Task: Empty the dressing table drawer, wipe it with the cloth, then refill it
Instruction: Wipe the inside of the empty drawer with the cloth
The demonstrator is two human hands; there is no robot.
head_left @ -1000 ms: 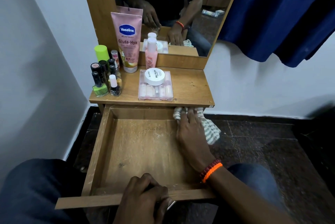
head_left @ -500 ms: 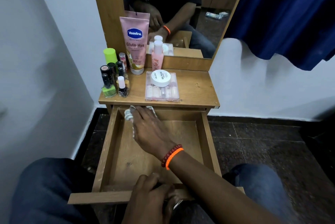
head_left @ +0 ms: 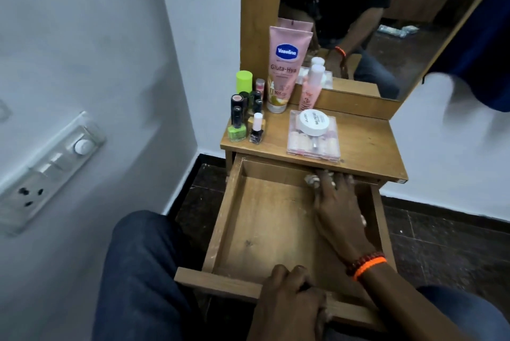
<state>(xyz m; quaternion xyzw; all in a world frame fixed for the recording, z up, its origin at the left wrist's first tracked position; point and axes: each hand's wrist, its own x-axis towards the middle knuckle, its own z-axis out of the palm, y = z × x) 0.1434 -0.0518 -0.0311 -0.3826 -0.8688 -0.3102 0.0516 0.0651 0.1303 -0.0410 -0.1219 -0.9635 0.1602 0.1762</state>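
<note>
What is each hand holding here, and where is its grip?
Left hand grips the drawer by its front edge. Right hand presses the cloth flat at the drawer's back; it is mostly hidden.

Pink tube (head_left: 287, 70) at the tabletop's back edge read "Vaseline", "Gluta-Hya", "10X". White round jar (head_left: 314, 122) on the clear case (head_left: 313, 142) read "ZUDIO"; smaller lid print was unreadable.

dark blue jeans (head_left: 143, 271), orange and dark red beaded wristbands (head_left: 365, 265) on right wrist
</note>
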